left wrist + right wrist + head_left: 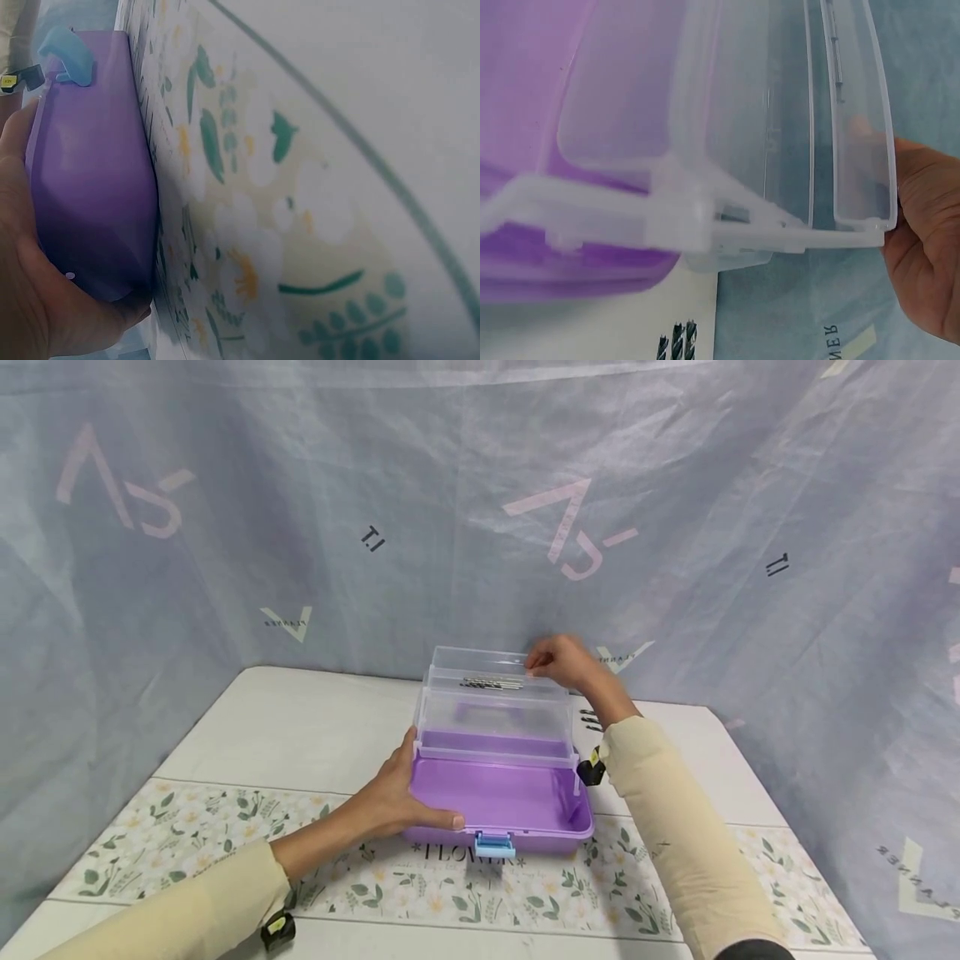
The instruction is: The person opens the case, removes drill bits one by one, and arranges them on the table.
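Note:
A purple storage box (480, 793) stands unfolded, its clear stepped trays raised toward the back. My left hand (390, 793) holds the box's left end, thumb along the front rim; in the left wrist view that hand (37, 292) lies around the purple wall (94, 180). At the back right, my right hand (567, 664) pinches the corner of the top clear tray (476, 658). The right wrist view has this hand (930, 232) at the tray's end wall, fingertips partly behind the plastic. Several drill bits (491, 683) lie in the upper trays.
More dark drill bits (590, 720) lie on the table right of the box, partly behind my right forearm. A light blue latch (494, 846) hangs at the box front. A flower-printed cloth (225, 835) covers the table, and a grey curtain (450, 527) closes off the back.

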`<state>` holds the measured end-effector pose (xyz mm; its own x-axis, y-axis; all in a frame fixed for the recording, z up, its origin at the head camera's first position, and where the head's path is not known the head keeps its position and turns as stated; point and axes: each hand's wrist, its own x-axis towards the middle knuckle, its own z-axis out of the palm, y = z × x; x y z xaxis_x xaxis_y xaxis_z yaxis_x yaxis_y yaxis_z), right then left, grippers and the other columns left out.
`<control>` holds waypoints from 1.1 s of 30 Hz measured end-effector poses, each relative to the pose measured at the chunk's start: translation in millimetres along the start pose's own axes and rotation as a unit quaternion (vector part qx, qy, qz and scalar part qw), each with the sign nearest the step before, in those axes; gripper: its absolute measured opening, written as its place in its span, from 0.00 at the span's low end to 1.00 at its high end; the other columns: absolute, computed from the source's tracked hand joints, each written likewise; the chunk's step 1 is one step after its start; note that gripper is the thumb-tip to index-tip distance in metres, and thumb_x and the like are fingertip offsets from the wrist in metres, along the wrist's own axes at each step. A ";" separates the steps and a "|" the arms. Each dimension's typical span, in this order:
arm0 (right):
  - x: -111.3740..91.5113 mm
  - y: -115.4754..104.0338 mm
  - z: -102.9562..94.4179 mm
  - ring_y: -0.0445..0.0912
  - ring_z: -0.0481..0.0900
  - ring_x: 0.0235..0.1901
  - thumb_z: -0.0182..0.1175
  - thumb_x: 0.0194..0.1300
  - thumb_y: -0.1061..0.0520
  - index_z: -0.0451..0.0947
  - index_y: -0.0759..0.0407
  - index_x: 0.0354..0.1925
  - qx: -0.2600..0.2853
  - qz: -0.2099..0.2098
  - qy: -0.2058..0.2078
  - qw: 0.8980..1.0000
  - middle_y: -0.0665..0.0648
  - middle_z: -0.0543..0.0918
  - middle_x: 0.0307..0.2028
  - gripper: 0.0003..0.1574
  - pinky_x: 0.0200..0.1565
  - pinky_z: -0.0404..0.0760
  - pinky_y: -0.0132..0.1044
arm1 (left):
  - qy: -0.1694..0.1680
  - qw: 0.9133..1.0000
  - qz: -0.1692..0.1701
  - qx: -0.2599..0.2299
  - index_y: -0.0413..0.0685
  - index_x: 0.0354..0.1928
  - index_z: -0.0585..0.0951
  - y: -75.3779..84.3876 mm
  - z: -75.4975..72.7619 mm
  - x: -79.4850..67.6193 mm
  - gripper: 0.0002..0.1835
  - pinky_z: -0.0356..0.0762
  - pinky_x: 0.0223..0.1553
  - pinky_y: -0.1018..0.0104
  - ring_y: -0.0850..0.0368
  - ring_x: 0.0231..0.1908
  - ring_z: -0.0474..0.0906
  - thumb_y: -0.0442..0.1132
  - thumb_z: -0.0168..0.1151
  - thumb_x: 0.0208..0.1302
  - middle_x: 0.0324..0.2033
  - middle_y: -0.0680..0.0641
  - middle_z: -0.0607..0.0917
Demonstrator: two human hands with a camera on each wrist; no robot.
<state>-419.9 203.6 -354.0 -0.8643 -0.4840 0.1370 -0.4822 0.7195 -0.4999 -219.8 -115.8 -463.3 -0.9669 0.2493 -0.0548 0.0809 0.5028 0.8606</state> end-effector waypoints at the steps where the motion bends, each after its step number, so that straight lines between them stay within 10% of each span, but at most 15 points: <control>1: 0.5 -0.1 0.5 0.61 0.93 0.49 0.74 0.74 0.65 0.93 0.67 0.48 -0.004 0.002 0.000 1.000 0.67 0.96 0.47 0.07 0.56 0.93 0.53 | 0.000 1.000 -0.002 -0.001 0.61 0.93 0.31 0.1 0.3 0.0 0.95 0.66 0.83 0.27 0.36 0.78 0.73 0.65 0.96 0.36 0.87 0.36 0.61; 33: 9.5 -2.3 3.3 0.45 0.80 0.32 0.71 0.80 0.58 0.96 0.62 0.47 -0.079 -0.024 -0.024 0.996 0.60 0.95 0.39 0.10 0.38 0.79 0.37 | 0.004 1.000 0.012 0.001 0.63 0.94 0.33 1.6 -3.8 -2.1 0.93 0.68 0.83 0.27 0.40 0.76 0.75 0.65 0.96 0.37 0.84 0.39 0.66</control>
<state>-426.6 195.7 -354.4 -0.8336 -0.5404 0.1142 -0.5425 0.7625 -0.3526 -218.6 -118.7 -459.9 -0.9666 0.2543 -0.0306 0.1039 0.4984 0.8607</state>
